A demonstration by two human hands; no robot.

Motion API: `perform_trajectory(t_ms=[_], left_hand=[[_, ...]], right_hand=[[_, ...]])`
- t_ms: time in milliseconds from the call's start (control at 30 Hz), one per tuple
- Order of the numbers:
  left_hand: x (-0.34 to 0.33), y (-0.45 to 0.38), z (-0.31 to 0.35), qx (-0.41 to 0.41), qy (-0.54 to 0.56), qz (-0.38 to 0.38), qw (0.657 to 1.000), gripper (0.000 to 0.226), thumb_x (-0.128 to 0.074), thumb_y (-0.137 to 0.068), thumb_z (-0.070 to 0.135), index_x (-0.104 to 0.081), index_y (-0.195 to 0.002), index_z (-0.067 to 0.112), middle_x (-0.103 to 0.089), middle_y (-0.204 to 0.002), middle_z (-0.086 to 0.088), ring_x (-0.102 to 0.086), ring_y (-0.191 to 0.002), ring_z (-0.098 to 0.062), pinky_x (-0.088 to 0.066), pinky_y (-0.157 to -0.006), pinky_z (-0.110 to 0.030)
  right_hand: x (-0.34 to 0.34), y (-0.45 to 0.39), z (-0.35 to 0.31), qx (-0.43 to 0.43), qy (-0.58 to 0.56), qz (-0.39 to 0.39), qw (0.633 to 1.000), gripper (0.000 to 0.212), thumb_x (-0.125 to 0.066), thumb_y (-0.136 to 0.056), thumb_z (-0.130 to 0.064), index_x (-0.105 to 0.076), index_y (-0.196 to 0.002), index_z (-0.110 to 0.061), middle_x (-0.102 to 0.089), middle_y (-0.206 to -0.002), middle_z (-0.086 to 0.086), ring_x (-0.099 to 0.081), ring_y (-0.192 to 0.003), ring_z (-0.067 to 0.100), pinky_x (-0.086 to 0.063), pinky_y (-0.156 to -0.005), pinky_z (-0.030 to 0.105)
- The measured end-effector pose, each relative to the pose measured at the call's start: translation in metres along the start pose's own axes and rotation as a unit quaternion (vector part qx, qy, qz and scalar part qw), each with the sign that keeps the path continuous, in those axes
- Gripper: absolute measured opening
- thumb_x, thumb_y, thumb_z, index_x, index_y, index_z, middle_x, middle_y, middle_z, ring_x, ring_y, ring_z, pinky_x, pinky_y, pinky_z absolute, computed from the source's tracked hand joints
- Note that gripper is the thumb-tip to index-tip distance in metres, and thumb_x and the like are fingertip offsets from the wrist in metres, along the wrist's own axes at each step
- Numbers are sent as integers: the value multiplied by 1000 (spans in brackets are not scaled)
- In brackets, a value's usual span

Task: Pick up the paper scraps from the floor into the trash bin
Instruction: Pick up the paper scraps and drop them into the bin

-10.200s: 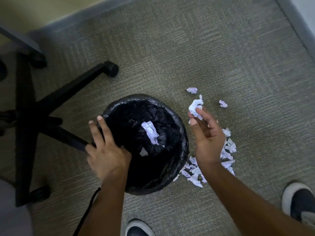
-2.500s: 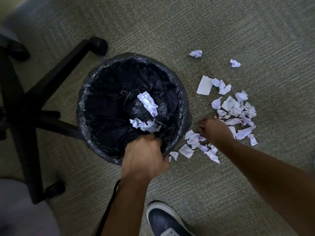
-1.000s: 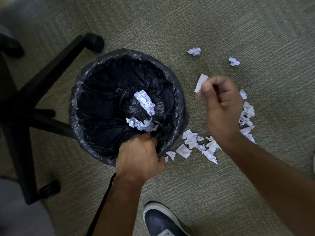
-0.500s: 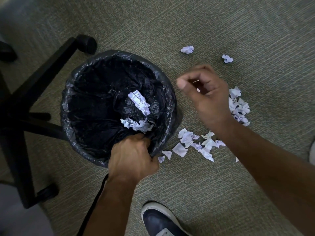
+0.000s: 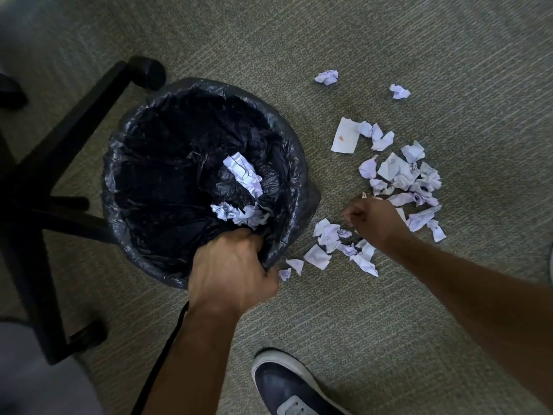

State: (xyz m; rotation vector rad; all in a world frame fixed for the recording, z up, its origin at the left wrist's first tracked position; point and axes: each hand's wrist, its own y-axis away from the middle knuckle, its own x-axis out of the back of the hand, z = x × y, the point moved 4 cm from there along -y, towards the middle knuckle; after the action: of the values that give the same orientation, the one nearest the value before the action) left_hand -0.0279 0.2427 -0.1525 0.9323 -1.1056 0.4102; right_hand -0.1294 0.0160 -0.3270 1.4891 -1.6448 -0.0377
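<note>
The trash bin (image 5: 299, 163), lined with a black bag, stands on the carpet at centre left. Crumpled paper scraps (image 5: 244, 175) lie inside it. My left hand (image 5: 233, 268) grips the bin's near rim. White paper scraps (image 5: 398, 172) are spread over the floor to the right of the bin, and a smaller cluster (image 5: 329, 238) lies close to its base. My right hand (image 5: 374, 217) is down on the carpet between these two groups, fingers curled. Whether they hold a scrap is hidden.
A black office chair base (image 5: 59, 139) with castors sits left of the bin, one leg touching it. Two stray paper balls (image 5: 326, 77) (image 5: 399, 91) lie farther back. My dark shoe (image 5: 287, 384) is at the bottom. A black cord (image 5: 161, 363) hangs by my left forearm.
My right hand, raised beside the bin's rim half a second ago, has dropped back to the carpet among the scraps. My left hand keeps its grip on the rim.
</note>
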Motion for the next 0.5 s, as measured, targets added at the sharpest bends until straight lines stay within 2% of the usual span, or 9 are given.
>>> perform_trajectory(t_ms=[67, 133, 200, 367, 500], left_hand=[[0, 0, 0, 1, -2, 0, 1000, 22, -53, -61, 42, -48, -59, 20, -52, -63, 5, -56, -55, -26, -36, -50, -26], [0, 0, 0, 1, -5, 1, 1000, 22, -54, -61, 42, -46, -59, 21, -52, -62, 6, -56, -54, -26, -37, -50, -26], [-1, 0, 0, 2, -6, 4, 1000, 22, -54, -61, 41, -50, -59, 19, -53, -63, 6, -56, -55, -27, -38, -50, -26], [-1, 1, 0, 4, -4, 7, 1000, 25, -51, -61, 43, -54, -62, 18, -57, -66, 4, -59, -59, -29, -42, -51, -27], [0, 1, 0, 4, -1, 12, 1000, 35, -38, -62, 50, -54, -63, 20, -57, -67, 5, -59, -60, -27, -41, -52, -28]], right_hand=[[-7, -2, 4, 42, 56, 12, 998, 36, -59, -83, 2, -60, -61, -26, -59, -67, 0, -59, -65, 22, -40, -59, 28], [-13, -2, 4, 92, 117, 27, 988, 14, -65, -83, 0, -72, -77, -11, -64, -75, 10, -63, -67, 32, -47, -58, 33], [-17, -2, 2, 123, 160, 36, 979, 8, -68, -84, -3, -74, -87, -7, -65, -79, 14, -66, -68, 35, -49, -57, 35], [-27, -3, 4, 125, 295, 5, 947, 11, -63, -86, -6, -71, -88, -14, -64, -95, 3, -68, -73, 28, -36, -51, 26], [-28, 0, -2, 189, 375, -11, 908, 16, -74, -69, 1, -69, -72, -14, -63, -80, 5, -65, -57, 26, -38, -41, 27]])
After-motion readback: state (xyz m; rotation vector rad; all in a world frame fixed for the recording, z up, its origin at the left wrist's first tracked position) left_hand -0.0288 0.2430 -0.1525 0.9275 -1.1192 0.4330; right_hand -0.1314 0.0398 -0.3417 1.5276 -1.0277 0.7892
